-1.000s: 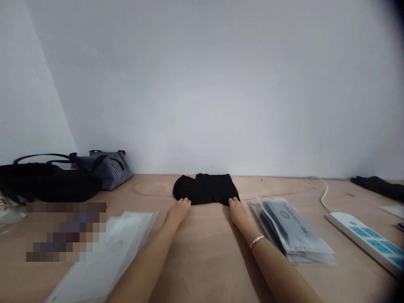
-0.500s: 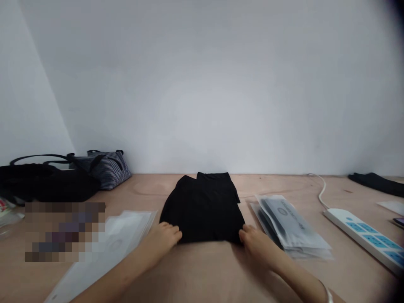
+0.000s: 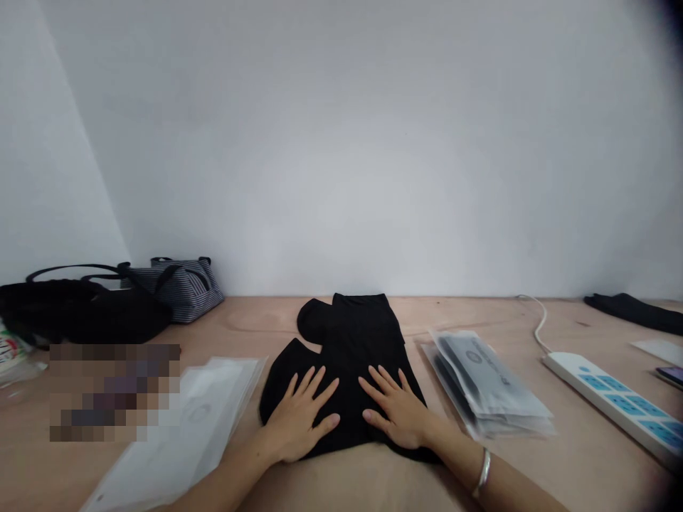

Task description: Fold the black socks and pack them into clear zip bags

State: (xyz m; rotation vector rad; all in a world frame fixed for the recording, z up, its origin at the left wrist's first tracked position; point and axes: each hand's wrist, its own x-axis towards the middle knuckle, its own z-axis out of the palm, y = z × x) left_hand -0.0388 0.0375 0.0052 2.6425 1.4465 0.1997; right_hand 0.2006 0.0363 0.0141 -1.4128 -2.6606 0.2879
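Observation:
Black folded cloth (image 3: 355,341) lies flat on the wooden table in front of me, with a rounded flap on its left side and a straight-edged part at the far end. My left hand (image 3: 302,419) rests palm down on its near left portion, fingers spread. Likewise my right hand (image 3: 395,409) lies flat on the near right portion, fingers apart, a silver bangle on that wrist. Left of the cloth are frosted plastic bags (image 3: 205,405). To its right sits a small stack of filled frosted bags (image 3: 485,380) with dark contents and a printed mark.
A white power strip (image 3: 613,398) with blue sockets stands on the right, its cord running to the wall. Black fabric (image 3: 634,309) and a phone (image 3: 672,375) lie at the far right. A black bag (image 3: 85,313) and a striped bag (image 3: 189,291) stand back left.
Both hands have let go of the cloth's near corners and now lie spread on top of it. The cloth's near edge has come closer to me, and a gap shows on its left side.

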